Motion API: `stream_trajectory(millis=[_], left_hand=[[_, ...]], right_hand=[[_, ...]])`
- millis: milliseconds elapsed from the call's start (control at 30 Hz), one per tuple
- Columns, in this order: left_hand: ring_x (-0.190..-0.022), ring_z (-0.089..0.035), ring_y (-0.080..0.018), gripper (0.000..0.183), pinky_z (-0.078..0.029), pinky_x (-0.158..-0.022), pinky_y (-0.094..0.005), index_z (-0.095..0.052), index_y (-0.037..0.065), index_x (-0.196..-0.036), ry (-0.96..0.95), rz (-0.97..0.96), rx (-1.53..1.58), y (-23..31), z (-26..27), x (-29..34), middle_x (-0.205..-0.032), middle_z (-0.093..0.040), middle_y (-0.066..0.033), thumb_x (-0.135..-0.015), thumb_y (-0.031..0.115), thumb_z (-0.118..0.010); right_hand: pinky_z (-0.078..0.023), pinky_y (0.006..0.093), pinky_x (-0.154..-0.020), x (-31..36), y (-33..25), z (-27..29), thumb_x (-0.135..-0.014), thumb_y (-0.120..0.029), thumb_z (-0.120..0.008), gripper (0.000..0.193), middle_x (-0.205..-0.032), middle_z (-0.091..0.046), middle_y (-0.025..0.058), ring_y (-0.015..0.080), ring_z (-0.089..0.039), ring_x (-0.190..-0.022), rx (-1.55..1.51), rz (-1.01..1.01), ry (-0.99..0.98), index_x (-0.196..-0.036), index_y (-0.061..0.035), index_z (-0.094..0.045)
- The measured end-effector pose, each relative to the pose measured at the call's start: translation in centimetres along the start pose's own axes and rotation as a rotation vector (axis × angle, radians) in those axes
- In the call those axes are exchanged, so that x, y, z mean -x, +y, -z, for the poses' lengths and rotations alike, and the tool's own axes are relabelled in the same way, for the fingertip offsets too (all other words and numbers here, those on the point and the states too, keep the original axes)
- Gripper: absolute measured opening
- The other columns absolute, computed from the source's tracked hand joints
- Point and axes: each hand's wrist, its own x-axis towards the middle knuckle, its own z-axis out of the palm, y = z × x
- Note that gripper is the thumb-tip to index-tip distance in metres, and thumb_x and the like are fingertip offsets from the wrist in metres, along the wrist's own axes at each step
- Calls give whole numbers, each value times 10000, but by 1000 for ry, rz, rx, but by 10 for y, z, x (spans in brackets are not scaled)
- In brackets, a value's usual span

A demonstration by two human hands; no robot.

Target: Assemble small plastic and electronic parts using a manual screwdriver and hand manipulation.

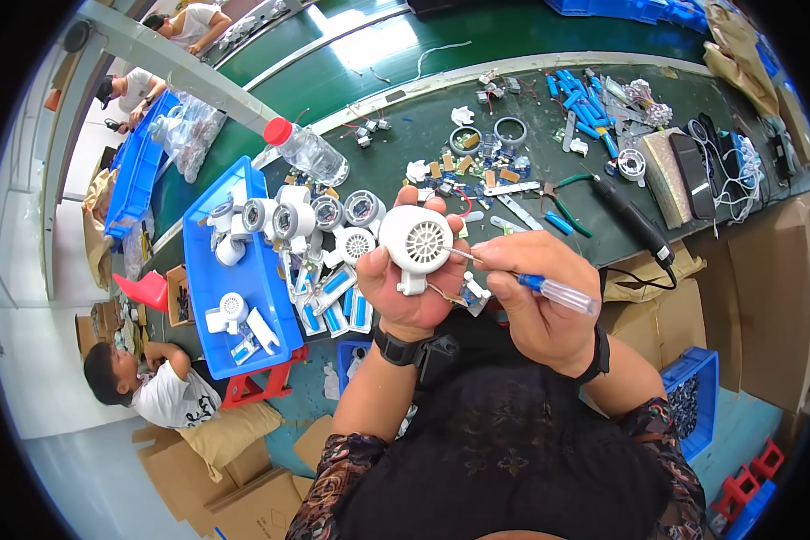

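Note:
My left hand [414,310] is wrapped round a white fan housing [396,236] with a round slotted grille turned up. A thin wire hangs by its short neck. In my right hand [544,315] is a screwdriver [567,295] with a clear handle and blue collar. Its thin shaft points left, and the tip is at the right side of the grille; whether it touches is too small to tell. Close to my left hand lie several white-and-grey fan heads [328,213] and white handle shells with blue cells [335,286].
A blue tray [209,315] with white parts stands left. Near a clear red-capped bottle [308,153] are small circuit boards [477,171]. Rightward lie green-handled pliers [574,180], blue cells [589,103] and a black corded electric screwdriver [630,216]. Other people work at the far left.

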Motion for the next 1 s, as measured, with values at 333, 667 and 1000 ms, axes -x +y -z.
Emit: stream_trajectory(millis=[333,667,1000], left_hand=[[-1247,-587,-421,740,-579,-959,-499,-420,64,-1471,-13,14,-7,-2,-2,2,-1363,-518,-205,-827,309,-690],[-1164,-549,-316,677,-512,-991,-441,-513,77,-1391,25,79,-19,-6,-11,3,-1276,-504,-152,-821,387,-710],[-1259,-567,-392,699,-533,-1022,-482,-474,61,-1444,-15,79,14,-8,-5,2,-1341,-504,-190,-840,346,-679]], right_hand=[[-567,329,-779,2,10,-7,-914,-8,-703,136,-1004,-740,165,258,-726,-903,-32,-69,-31,-1049,15,-697],[-578,334,-707,1,15,-9,-810,8,-765,210,-945,-744,97,265,-736,-834,58,75,-6,-1007,-45,-712],[-580,332,-756,2,14,-3,-900,-23,-727,103,-952,-754,139,259,-742,-856,23,-59,-61,-998,-1,-703]])
